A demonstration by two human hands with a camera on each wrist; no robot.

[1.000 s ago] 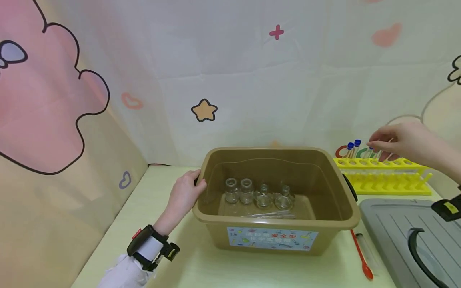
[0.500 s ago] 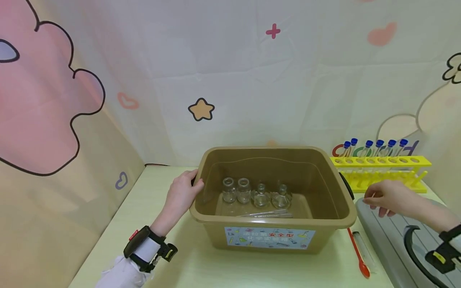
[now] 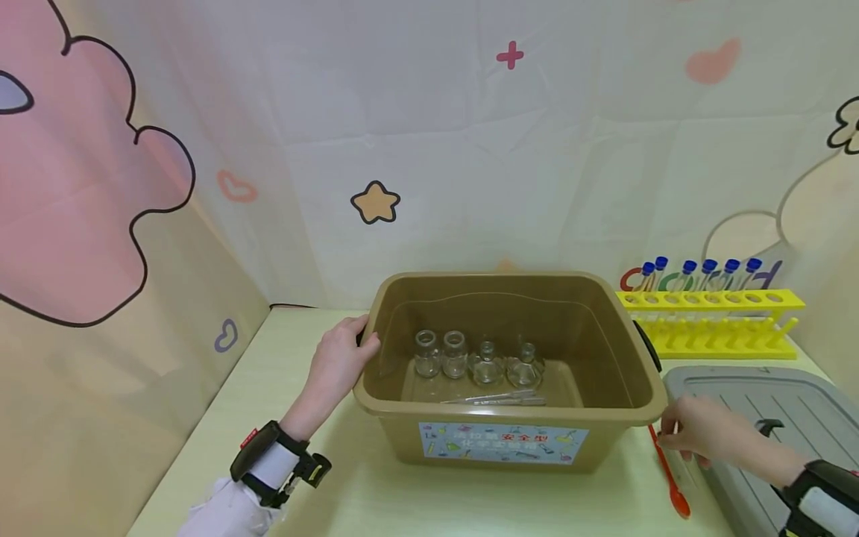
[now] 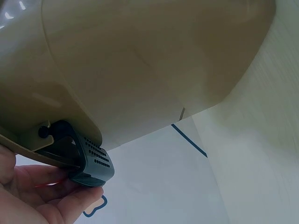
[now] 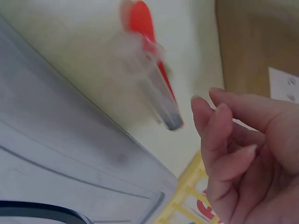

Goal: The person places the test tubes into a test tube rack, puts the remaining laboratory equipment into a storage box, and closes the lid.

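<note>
My left hand [image 3: 340, 356] grips the left rim of a brown plastic box [image 3: 499, 409]. In the left wrist view its fingers lie round the rim and a black handle clip [image 4: 96, 161]. My right hand [image 3: 708, 429] is beside the box's front right corner, fingers loosely curled and nothing between them. Close to those fingertips lie a red spoon [image 3: 676, 498] and a clear tube [image 5: 156, 91] with a dark end and a flared end; in the head view the hand partly hides both. Inside the box stand two clear jars [image 3: 426, 355] and two small glass flasks [image 3: 486, 367].
Several thin clear tubes [image 3: 503, 400] lie in the box, in front of the jars. A yellow rack [image 3: 711, 352] with several blue-capped test tubes [image 3: 708, 266] stands at the back right. A grey lid [image 3: 798, 391] with a black handle lies right of the box.
My right hand has come from the test tube rack toward the front, down over the lid to the spoon and clear tube. My left hand has kept its grip on the box.
</note>
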